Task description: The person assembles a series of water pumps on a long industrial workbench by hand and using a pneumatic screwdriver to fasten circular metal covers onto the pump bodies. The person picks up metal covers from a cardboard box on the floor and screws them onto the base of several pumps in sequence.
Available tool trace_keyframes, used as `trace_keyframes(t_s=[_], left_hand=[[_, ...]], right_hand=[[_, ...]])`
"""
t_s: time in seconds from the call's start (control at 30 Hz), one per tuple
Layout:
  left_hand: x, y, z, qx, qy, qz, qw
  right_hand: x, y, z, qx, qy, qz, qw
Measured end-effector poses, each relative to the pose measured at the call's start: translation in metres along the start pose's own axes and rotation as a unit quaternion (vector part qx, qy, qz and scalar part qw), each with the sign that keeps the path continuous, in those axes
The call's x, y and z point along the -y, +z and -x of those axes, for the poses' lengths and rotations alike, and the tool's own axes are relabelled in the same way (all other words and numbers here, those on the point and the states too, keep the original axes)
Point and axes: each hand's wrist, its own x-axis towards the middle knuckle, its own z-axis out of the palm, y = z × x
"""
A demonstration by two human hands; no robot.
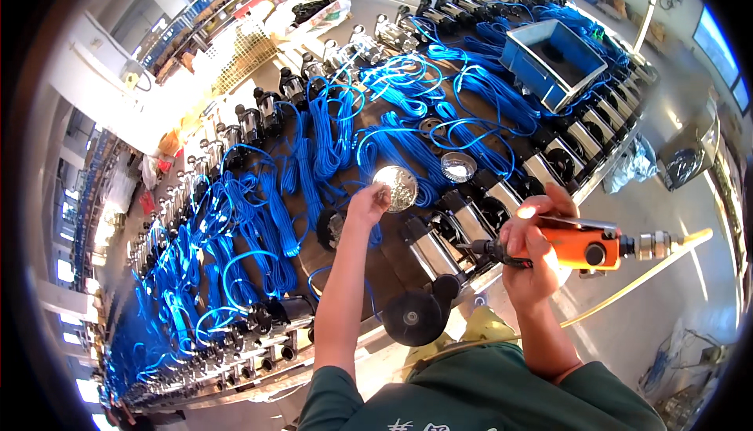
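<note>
My right hand (533, 247) is wrapped round an orange air screwdriver (579, 248), held above the table's near edge with its black nose pointing left. A yellow air hose (651, 280) runs from its back end. My left hand (370, 202) reaches to the rim of a round dish (403, 188) full of small shiny metal parts. Its fingers are drawn together, and what they hold is hidden. Just in front of me a pump with a round black end (412, 317) lies at the table edge. Beside it lie several silver and black pumps (435, 252).
Bundles of blue cable (329, 137) cover much of the brown table (386, 270). A second small dish (458, 167) stands right of the first. At the far right is a blue crate (553, 62). Rows of pumps line both long edges. Clear plastic bags (631, 163) lie off the right side.
</note>
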Motion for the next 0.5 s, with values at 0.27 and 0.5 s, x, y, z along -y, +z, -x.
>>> trace_keyframes(t_s=[0.27,0.5], left_hand=[[0.033,0.077,0.232,0.104,0.054,0.072,0.990],[0.075,0.085,0.302,0.139,0.052,0.162,0.976]], right_hand=[[-0.015,0.028,0.014,0.038,-0.015,-0.050,0.998],[-0.025,0.053,0.039,0.085,0.092,-0.145,0.981]])
